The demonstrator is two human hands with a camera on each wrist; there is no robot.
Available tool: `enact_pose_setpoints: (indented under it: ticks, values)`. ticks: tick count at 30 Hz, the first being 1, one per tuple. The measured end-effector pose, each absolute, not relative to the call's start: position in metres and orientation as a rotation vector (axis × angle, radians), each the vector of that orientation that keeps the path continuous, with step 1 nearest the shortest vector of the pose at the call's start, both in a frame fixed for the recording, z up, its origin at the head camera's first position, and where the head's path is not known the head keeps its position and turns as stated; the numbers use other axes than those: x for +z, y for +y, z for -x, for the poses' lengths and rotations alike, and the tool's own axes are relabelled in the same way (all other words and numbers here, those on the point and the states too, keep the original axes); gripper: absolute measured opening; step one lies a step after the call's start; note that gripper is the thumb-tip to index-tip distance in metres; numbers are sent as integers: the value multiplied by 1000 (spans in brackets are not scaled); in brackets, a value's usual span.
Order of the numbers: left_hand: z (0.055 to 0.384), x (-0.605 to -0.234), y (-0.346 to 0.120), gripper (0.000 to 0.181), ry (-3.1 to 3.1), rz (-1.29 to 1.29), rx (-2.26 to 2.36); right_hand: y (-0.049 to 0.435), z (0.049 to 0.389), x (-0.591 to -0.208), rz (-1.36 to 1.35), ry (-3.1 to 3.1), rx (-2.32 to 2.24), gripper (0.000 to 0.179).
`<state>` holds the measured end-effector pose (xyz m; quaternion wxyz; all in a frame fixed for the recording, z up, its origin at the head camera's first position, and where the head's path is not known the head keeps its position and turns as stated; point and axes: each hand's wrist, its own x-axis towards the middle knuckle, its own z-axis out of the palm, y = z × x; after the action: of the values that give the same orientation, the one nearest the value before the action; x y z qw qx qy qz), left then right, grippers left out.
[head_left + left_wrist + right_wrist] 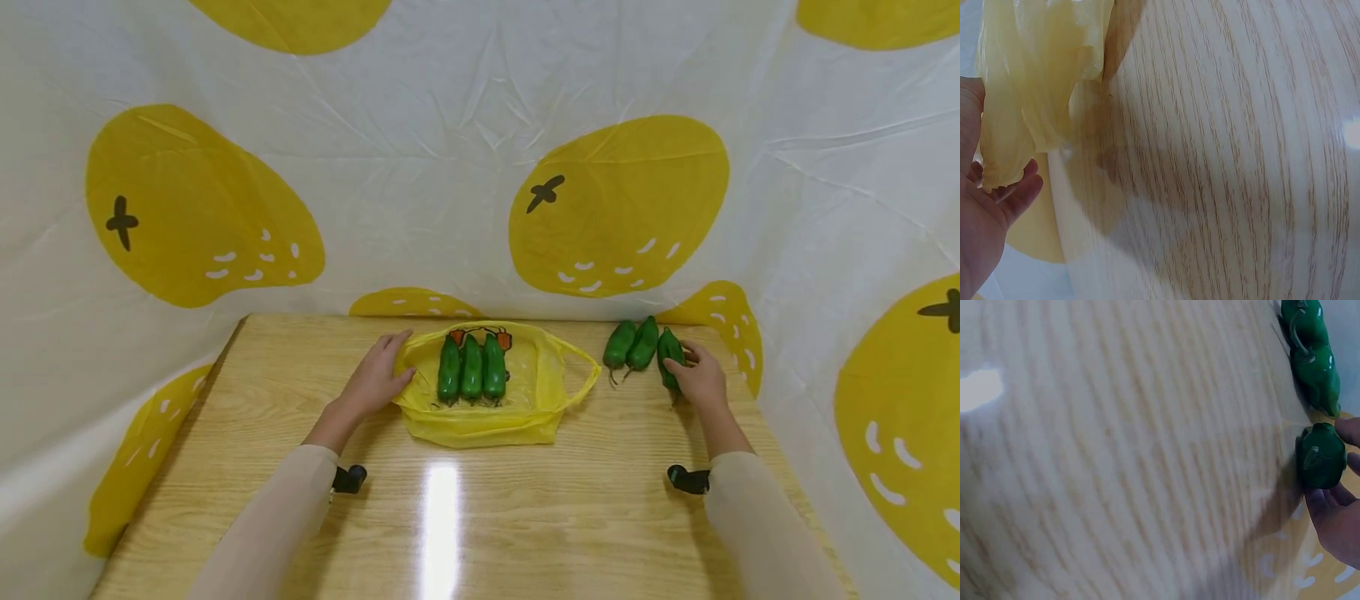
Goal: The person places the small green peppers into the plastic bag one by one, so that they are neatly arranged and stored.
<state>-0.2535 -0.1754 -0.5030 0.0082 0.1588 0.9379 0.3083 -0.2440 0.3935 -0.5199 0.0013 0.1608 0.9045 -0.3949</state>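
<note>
A yellow plastic bag (480, 429) lies with its mouth spread on the wooden table. Three green peppers (472, 371) rest side by side on the bag's inner face. My left hand (372, 377) holds the bag's left edge, thumb on the inside and fingers outside; in the left wrist view the yellow film (1041, 69) passes between thumb and fingers. At the table's back right, my right hand (703, 379) grips one green pepper (1322, 459) between thumb and fingers. The pepper looks to be on or just above the table; I cannot tell which.
Two more green peppers (632, 344) lie just left of the gripped one, close together. The bag's loop handle (585, 392) sticks out to the right. A white curtain (420, 208) with yellow fruit prints stands along the back and sides of the wooden table (525, 517).
</note>
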Motion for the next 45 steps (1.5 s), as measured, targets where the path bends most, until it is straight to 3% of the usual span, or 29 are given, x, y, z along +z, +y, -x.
enact_pose_setpoints:
  ticks: [10,24,38,45]
  values:
    - [254,-503,-174,72,2927,-478,951,390,240,-519,-521,2862,-1115,67]
    - [256,-505,-175,71,2926,-494,958,397,231,-513,-650,2754,-1278,68]
    - [255,-506,-171,69,2926,-555,971,395,214,-491,-532,2797,-1353,71]
    - [255,-507,-172,70,2955,-603,954,372,206,-465,-323,2791,-1379,70]
